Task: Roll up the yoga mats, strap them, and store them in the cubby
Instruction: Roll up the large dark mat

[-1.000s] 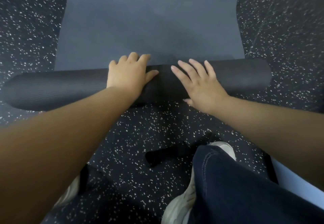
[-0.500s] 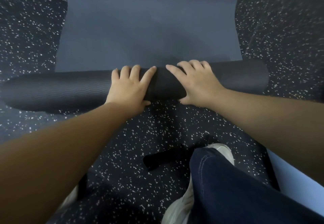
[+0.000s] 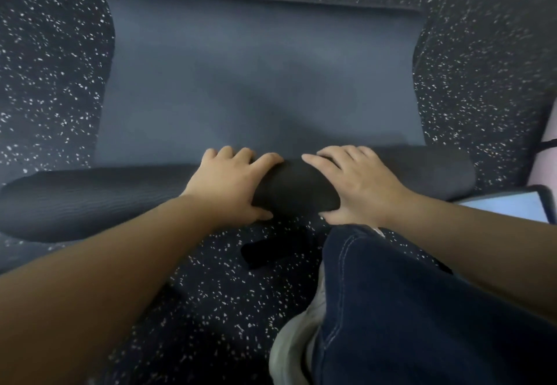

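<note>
Rolled part of mat (image 3: 90, 197) gripped by left hand (image 3: 229, 185) and right hand (image 3: 358, 185), fingers slightly spread, curled over roll, thumbs underneath.

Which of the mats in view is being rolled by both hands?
The dark grey mat in the middle, half rolled under the left hand and right hand. The pale blue mat at right lies untouched.
</note>
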`<state>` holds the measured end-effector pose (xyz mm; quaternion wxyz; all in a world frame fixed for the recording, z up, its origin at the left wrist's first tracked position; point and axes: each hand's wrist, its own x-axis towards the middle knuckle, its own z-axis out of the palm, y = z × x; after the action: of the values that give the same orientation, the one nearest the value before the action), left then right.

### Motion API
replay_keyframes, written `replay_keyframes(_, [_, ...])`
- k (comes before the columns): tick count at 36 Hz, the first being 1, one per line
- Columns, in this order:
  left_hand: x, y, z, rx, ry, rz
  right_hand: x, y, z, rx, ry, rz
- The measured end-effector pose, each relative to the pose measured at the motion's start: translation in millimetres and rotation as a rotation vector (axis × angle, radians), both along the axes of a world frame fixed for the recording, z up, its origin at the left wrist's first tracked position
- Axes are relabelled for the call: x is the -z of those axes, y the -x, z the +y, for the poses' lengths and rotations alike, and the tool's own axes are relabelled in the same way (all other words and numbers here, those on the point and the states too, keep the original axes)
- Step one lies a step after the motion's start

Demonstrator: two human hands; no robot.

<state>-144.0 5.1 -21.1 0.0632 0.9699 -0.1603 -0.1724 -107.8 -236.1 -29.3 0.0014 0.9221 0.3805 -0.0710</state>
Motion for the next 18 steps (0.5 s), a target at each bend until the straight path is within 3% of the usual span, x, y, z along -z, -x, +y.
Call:
replay_keyframes(11, [-7.6,-25.0,13.7,-0.053,0.113,0.271,13.5,11.2,6.2,-0.069,0.022,-0.185])
replay_keyframes(18, [-5.2,-23.6,7.2,-0.048,0.024,0.229,12.6,-4.9,7.6,-0.114,0.040,-0.181])
